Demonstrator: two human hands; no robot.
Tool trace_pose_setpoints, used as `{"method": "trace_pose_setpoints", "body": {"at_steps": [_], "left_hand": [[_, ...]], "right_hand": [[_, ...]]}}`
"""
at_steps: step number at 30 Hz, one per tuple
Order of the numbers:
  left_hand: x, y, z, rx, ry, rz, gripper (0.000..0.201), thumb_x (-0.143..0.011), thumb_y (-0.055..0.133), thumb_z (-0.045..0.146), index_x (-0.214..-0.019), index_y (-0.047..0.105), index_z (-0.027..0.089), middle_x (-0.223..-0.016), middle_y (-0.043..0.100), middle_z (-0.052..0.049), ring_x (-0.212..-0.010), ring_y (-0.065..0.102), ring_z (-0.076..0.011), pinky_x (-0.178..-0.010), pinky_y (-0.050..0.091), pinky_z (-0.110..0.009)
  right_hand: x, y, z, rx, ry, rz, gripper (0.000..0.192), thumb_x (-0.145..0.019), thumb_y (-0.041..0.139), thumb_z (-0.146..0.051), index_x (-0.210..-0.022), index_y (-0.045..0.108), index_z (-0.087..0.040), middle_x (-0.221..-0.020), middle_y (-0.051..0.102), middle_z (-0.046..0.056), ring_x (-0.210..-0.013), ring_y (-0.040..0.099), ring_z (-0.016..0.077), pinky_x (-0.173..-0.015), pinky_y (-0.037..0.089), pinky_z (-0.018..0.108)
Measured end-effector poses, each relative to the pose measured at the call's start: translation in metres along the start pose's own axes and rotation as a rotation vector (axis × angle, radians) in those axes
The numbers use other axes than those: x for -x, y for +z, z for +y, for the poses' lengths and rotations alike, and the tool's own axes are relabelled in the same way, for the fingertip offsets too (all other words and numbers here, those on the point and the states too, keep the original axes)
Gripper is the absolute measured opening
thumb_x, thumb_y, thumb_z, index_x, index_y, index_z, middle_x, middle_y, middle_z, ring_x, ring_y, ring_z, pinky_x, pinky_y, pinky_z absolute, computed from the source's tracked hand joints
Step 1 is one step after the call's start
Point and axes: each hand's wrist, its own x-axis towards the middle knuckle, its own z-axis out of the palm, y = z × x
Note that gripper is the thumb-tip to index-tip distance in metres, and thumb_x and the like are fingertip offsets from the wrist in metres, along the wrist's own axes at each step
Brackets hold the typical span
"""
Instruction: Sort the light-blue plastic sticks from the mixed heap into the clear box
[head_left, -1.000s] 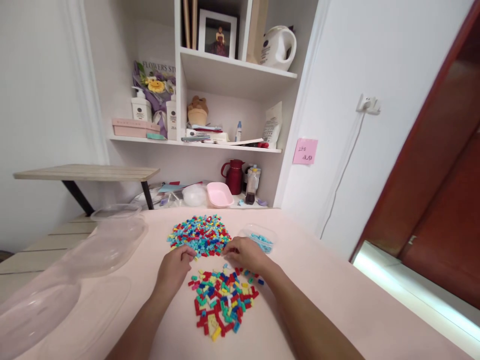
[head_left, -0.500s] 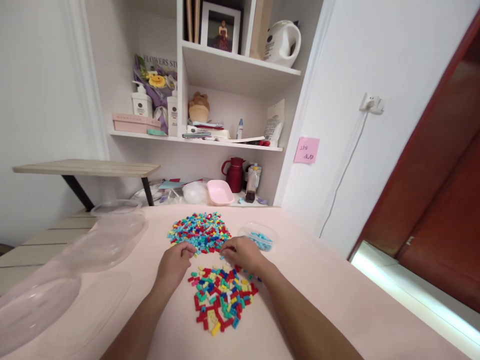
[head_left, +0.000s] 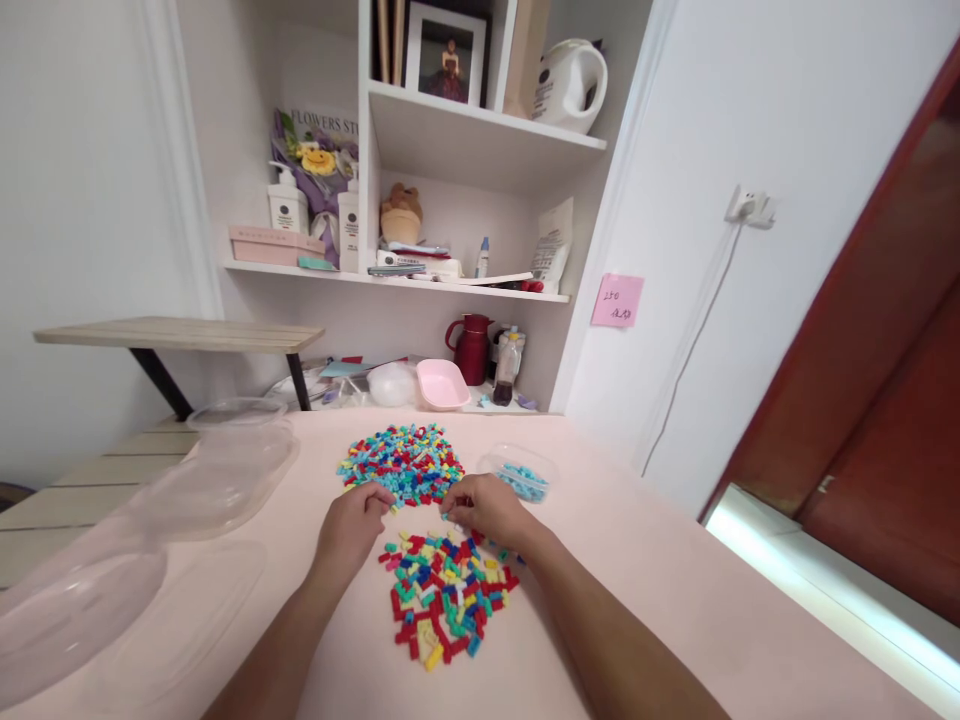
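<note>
Bricks lie in two heaps on the pink counter (head_left: 675, 600): a far pile (head_left: 401, 465) of mixed colours and a near pile (head_left: 448, 598), spread flatter, directly in front of the person. Both hands sit in the gap between the heaps. The left hand (head_left: 352, 522) rests knuckles-up with its fingers curled at the near edge of the far pile; whether it pinches a brick cannot be told. The right hand (head_left: 484, 508) is likewise curled, fingertips down among bricks at the top of the near pile, and its grip is also hidden. Just beyond the right hand stands a small clear tub (head_left: 519, 472) holding only light-blue bricks, close enough for that hand to reach. Empty clear trays (head_left: 225, 480) lie well to the left, apart from the piles.
</note>
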Motion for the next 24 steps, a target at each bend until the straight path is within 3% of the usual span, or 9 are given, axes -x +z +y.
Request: {"method": "trace_pose_setpoints", "body": {"at_steps": [3,6,13,18,21,24], "left_hand": [[0.000,0.000,0.000,-0.007,-0.001,0.002,0.028,-0.071,0.043,0.016,-0.076,0.070,0.022,-0.072,0.070,0.002,-0.052,0.061,-0.0104,-0.055,0.047,-0.021],[0.000,-0.001,0.000,-0.015,0.001,0.002,0.028,-0.072,0.043,0.017,-0.076,0.070,0.022,-0.072,0.069,0.002,-0.052,0.061,-0.0105,-0.055,0.047,-0.021],[-0.001,-0.001,-0.002,-0.015,0.001,0.001,0.027,-0.072,0.042,0.019,-0.076,0.069,0.022,-0.072,0.069,0.002,-0.052,0.062,-0.0109,-0.056,0.048,-0.021],[-0.002,-0.001,-0.002,-0.014,0.011,0.008,0.026,-0.071,0.043,0.019,-0.075,0.069,0.022,-0.071,0.069,0.002,-0.052,0.062,-0.0116,-0.056,0.048,-0.022],[-0.003,-0.001,-0.005,-0.021,0.019,0.011,0.026,-0.072,0.043,0.019,-0.076,0.069,0.023,-0.072,0.069,0.002,-0.050,0.061,-0.0111,-0.056,0.047,-0.022],[-0.005,0.000,-0.007,-0.026,0.027,0.006,0.027,-0.072,0.042,0.019,-0.076,0.068,0.023,-0.074,0.070,0.003,-0.050,0.061,-0.0106,-0.057,0.047,-0.022]], "right_hand": [[-0.001,-0.003,0.001,-0.016,-0.058,0.107,0.015,-0.076,0.062,-0.021,-0.084,0.074,-0.027,-0.082,0.071,-0.002,-0.073,0.062,0.0142,-0.064,0.039,0.022],[-0.002,-0.012,0.008,-0.076,-0.077,0.308,0.016,-0.080,0.058,-0.023,-0.086,0.073,-0.025,-0.084,0.070,0.001,-0.072,0.060,0.0146,-0.068,0.041,0.024],[0.002,-0.043,0.038,-0.174,0.146,0.726,0.022,-0.082,0.054,-0.035,-0.090,0.071,-0.023,-0.081,0.067,0.003,-0.069,0.057,0.0173,-0.068,0.044,0.028],[0.010,-0.055,0.050,-0.132,0.315,0.849,0.030,-0.082,0.050,-0.037,-0.102,0.068,-0.023,-0.085,0.064,0.004,-0.071,0.057,0.0185,-0.070,0.045,0.030],[0.009,-0.055,0.050,-0.127,0.311,0.880,0.041,-0.083,0.047,-0.036,-0.119,0.061,-0.021,-0.092,0.063,0.005,-0.069,0.057,0.0174,-0.071,0.045,0.031],[0.004,-0.049,0.045,-0.157,0.249,0.828,0.038,-0.085,0.045,-0.035,-0.114,0.064,-0.021,-0.090,0.064,0.005,-0.069,0.057,0.0170,-0.071,0.046,0.030]]}}
